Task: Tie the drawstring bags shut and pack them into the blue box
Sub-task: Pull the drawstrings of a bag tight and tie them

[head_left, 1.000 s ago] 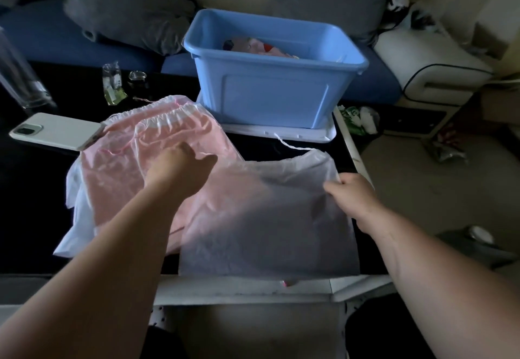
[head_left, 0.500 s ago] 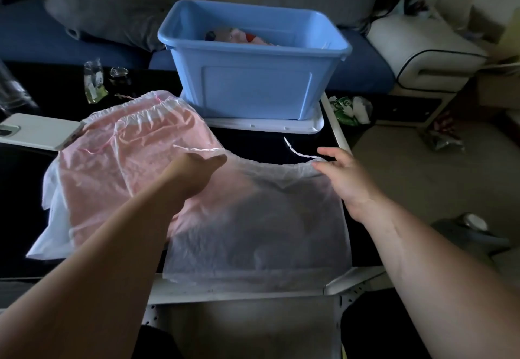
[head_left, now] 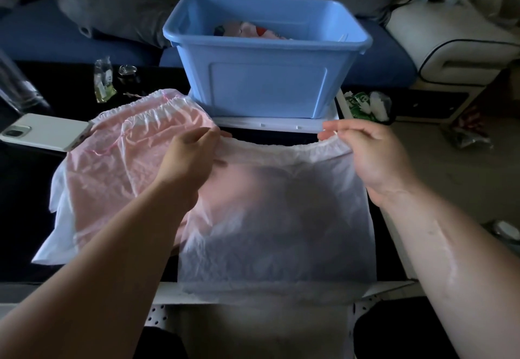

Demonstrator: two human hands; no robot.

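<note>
Home living room: sofa (head_left: 36, 32), cushion (head_left: 121, 1).

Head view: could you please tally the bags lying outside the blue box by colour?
Pink bags: 2, by their gathered hems
White bags: 2, one held, one beneath the pink
Total: 4

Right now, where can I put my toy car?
Bare black tabletop lies left of the pink drawstring bag, nearer than the white phone. A thin strip runs between the translucent white drawstring bag and the blue plastic box. Bags crowd the middle.
</note>
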